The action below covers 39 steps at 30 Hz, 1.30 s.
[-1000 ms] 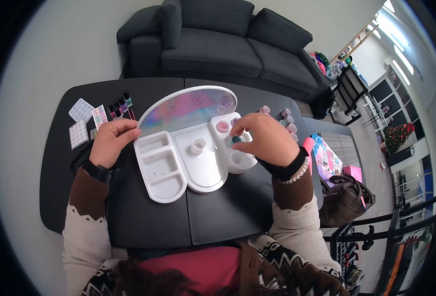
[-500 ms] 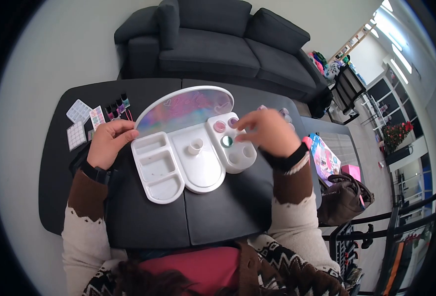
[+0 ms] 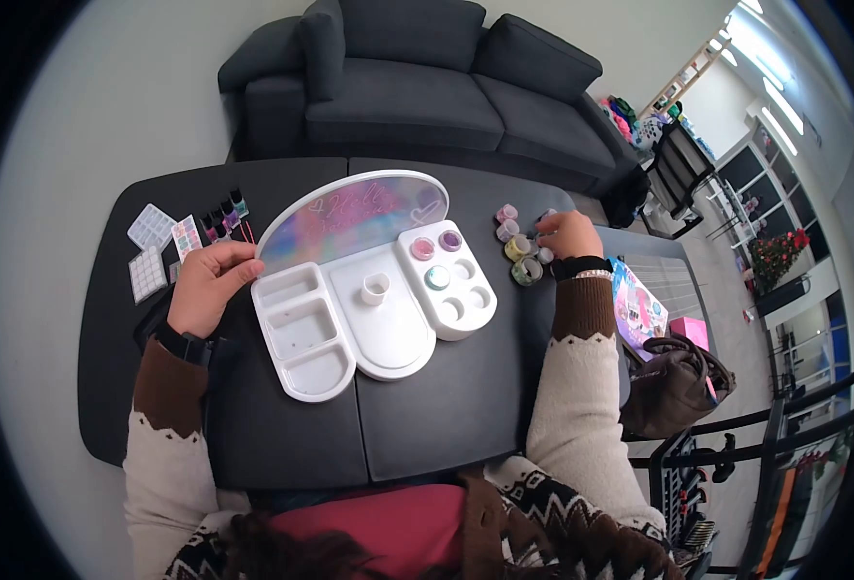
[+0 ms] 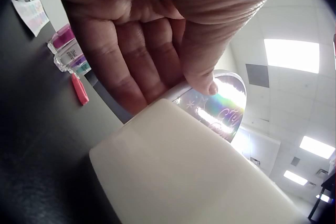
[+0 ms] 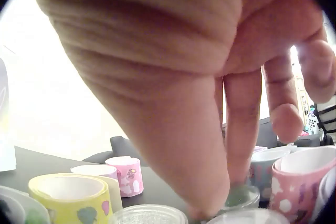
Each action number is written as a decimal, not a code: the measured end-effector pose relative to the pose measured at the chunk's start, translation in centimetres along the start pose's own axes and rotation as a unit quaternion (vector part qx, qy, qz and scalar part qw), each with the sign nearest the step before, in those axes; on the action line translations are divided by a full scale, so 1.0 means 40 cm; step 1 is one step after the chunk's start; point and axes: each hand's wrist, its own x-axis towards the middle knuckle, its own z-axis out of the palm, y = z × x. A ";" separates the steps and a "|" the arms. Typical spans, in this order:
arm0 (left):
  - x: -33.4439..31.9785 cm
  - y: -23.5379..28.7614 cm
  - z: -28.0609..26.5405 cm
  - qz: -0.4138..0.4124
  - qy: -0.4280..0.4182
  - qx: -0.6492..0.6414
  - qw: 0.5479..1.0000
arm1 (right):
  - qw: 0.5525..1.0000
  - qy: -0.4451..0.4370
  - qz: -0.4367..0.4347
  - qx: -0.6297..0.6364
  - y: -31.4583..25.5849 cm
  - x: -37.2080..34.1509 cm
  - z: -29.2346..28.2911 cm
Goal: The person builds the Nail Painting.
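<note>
A white plastic vanity organizer [image 3: 393,356] sits on the dark table, with a curved holographic back panel [image 3: 354,213]. My left hand [image 3: 212,285] pinches that panel's left edge, thumb in front and fingers behind. In the holder on the organizer's right, pink [image 3: 422,249], purple [image 3: 450,239] and teal [image 3: 437,278] jars fill three of the round holes. My right hand [image 3: 570,237] reaches down into a cluster of small containers. In the right wrist view, its thumb and a finger pinch a small clear jar with greenish contents [image 5: 244,196]; the thumb covers part of it.
Around my right hand stand yellow [image 5: 73,198] and pink [image 5: 304,182] patterned rolls. Nail polish bottles [image 3: 224,217], a sticker sheet [image 3: 186,234] and white palettes [image 3: 148,273] lie at the left. A printed box [image 3: 639,295] and a brown bag [image 3: 673,391] are at the right.
My right hand let go of the teal jar in the holder's middle hole and moved right to the container cluster. My left hand kept its hold on the panel.
</note>
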 end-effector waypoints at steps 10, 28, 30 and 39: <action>-0.001 -0.001 0.002 0.004 0.009 -0.007 1.000 | 0.968 -0.065 -0.153 0.188 -0.240 -0.122 -0.155; 0.000 -0.008 -0.007 0.003 0.002 -0.001 1.000 | 0.953 -0.100 -0.232 0.168 -0.362 -0.219 -0.083; 0.003 -0.007 -0.004 -0.003 0.001 0.006 1.000 | 0.965 -0.058 -0.219 0.132 -0.322 -0.200 -0.133; 0.002 -0.013 -0.006 -0.002 0.001 -0.004 1.000 | 0.996 -0.084 -0.013 -0.020 -0.058 -0.066 -0.066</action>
